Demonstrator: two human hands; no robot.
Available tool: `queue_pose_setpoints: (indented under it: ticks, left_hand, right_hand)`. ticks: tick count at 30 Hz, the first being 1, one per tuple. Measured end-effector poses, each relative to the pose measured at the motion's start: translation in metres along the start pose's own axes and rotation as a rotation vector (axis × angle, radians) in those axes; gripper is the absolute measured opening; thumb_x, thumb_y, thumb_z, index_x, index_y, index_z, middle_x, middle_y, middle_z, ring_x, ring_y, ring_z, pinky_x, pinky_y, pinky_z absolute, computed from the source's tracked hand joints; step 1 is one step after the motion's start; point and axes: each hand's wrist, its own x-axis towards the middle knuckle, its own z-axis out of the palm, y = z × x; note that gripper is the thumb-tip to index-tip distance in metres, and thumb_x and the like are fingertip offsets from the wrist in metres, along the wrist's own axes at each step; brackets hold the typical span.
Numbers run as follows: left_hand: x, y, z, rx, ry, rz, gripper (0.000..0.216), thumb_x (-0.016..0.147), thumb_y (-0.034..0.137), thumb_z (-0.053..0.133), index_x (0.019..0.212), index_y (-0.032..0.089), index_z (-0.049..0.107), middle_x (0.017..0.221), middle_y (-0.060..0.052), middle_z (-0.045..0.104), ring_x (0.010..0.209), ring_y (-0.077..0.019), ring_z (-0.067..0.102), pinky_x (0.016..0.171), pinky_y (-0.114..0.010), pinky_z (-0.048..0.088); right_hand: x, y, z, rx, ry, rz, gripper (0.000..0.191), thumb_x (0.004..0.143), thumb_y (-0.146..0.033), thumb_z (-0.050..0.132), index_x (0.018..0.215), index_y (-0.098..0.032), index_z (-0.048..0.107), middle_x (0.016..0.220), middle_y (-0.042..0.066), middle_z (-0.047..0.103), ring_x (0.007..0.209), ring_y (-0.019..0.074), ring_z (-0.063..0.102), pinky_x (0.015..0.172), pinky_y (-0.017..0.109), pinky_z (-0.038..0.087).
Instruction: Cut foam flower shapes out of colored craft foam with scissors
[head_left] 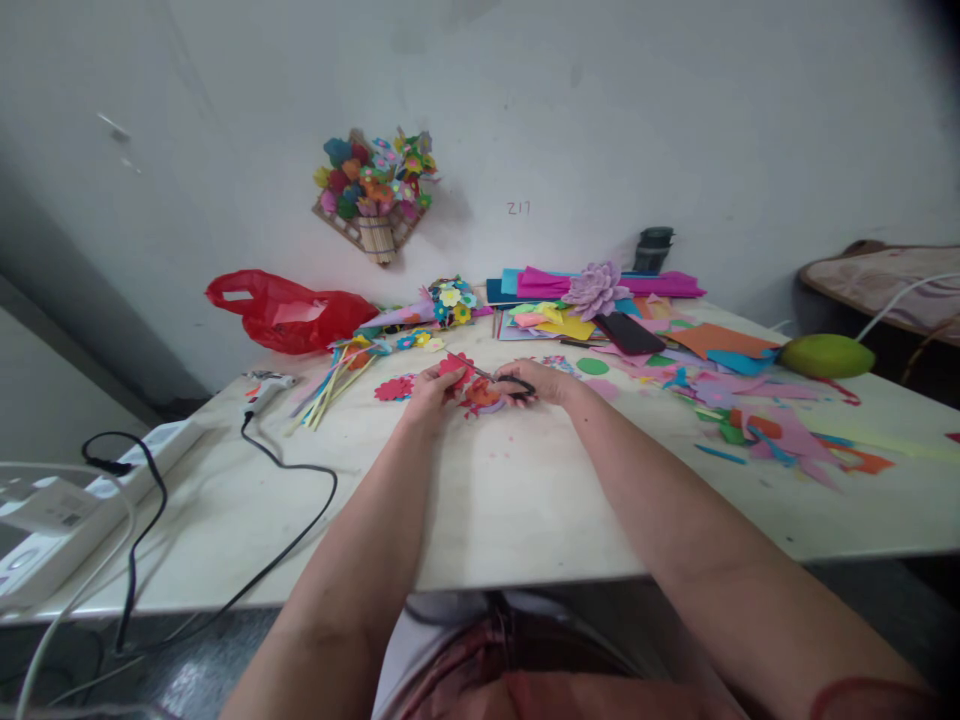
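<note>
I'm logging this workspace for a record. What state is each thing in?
Scissors: in the right hand, blade opening unclear
Red paper: pinched in the left hand
Phone: lying down, no lit screen visible
Dark bottle: upright
Red bag: crumpled
Power strip: white charger plugged in
Flower arrangement: hung on the wall
Corded white tool: lying on the table

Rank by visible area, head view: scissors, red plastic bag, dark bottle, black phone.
1. Red plastic bag
2. Black phone and dark bottle: too alike to rank
3. Scissors, partly hidden by the right hand
</note>
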Motion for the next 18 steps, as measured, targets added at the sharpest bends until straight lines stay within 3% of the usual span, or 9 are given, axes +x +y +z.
queue_pose_setpoints:
  ticks: [9, 18]
  left_hand:
    - [0.0022, -0.002, -0.0029, -0.022, -0.016, 0.014, 0.023, 0.054, 0.026, 0.077, 0.064, 0.013, 0.062, 0.055, 0.001, 0.056, 0.043, -0.006, 0.043, 0.042, -0.021, 0.031]
    - [0.0024, -0.0005, -0.0021, -0.075, 0.055, -0.039, 0.021, 0.054, 0.024, 0.075, 0.062, 0.013, 0.06, 0.054, 0.001, 0.055, 0.043, -0.0076, 0.046, 0.043, -0.023, 0.034]
  right_hand:
    - [0.0009, 0.0006, -0.0002, 0.007, 0.023, 0.012, 0.025, 0.069, -0.035, 0.069, 0.066, -0.014, 0.056, 0.049, -0.003, 0.054, 0.037, 0.0044, 0.042, 0.034, 0.017, 0.022]
    - [0.0009, -0.0012, 0.0001, 0.01, 0.052, 0.021, 0.022, 0.067, -0.032, 0.069, 0.07, -0.013, 0.059, 0.048, -0.005, 0.052, 0.037, 0.0047, 0.041, 0.037, 0.017, 0.022]
